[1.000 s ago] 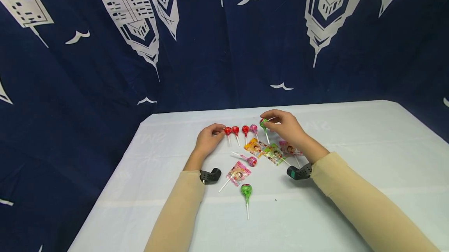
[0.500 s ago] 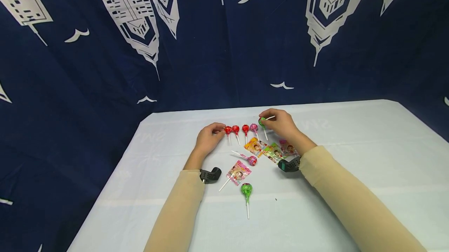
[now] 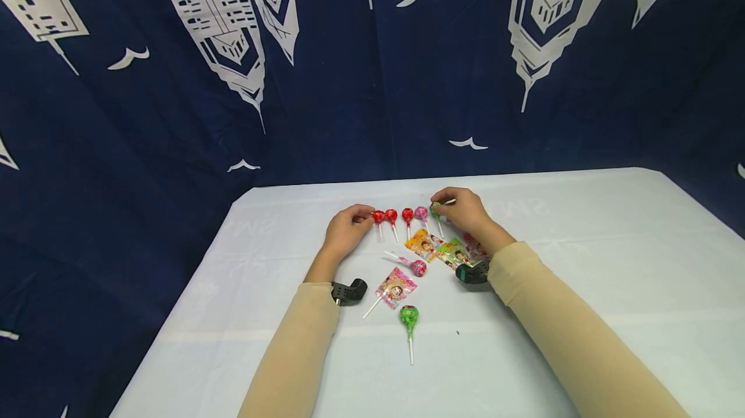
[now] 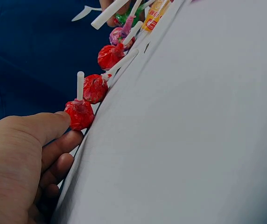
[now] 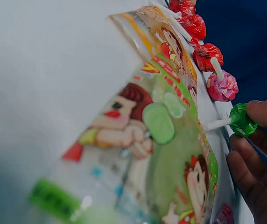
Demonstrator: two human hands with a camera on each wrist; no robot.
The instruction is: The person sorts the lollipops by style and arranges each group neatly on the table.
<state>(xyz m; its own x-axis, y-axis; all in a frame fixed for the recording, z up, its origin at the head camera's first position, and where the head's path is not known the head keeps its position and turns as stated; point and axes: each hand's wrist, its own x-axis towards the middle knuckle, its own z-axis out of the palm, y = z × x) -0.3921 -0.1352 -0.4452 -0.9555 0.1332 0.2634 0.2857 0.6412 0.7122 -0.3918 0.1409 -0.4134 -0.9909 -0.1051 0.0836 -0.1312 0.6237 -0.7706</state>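
Note:
Five-part order aside, a row of wrapped lollipops lies toward the far side of the table. My left hand is at its left end, thumb and forefinger on the head of the leftmost red lollipop. Beside it lie a second red lollipop, a third red lollipop and a pink lollipop. At the right end my right hand pinches a green lollipop by its head, its white stick pointing toward me. The right hand's other fingers curl below the green head in the right wrist view.
Nearer me are an orange-wrapped candy, a green packet and a pink packet partly behind the right wrist. A pink-purple lollipop, a pink packet with a stick and another green lollipop lie on the white table.
My right hand has moved left and slightly lower with the green lollipop, bringing it close to the pink one. The left hand has stayed at the leftmost red lollipop.

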